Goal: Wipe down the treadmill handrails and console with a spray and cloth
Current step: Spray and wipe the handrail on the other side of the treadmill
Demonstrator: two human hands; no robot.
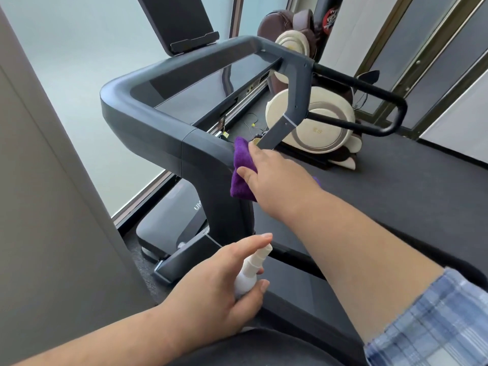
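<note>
Left hand (pixel 211 281) fingers curled round spray bottle (pixel 250 273), right hand (pixel 274 175) pressing purple cloth (pixel 241 170) against handrail (pixel 206 154)

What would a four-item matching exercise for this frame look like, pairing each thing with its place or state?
Things:
1. cloth
2. spray bottle
3. tablet holder
4. massage chair

Places or states:
A. gripped in the left hand, nozzle pointing up
B. on the floor beyond the treadmill
C. pressed against the treadmill upright by the right hand
D. above the console, at the top of the picture

Pairs: 1-C, 2-A, 3-D, 4-B
</note>
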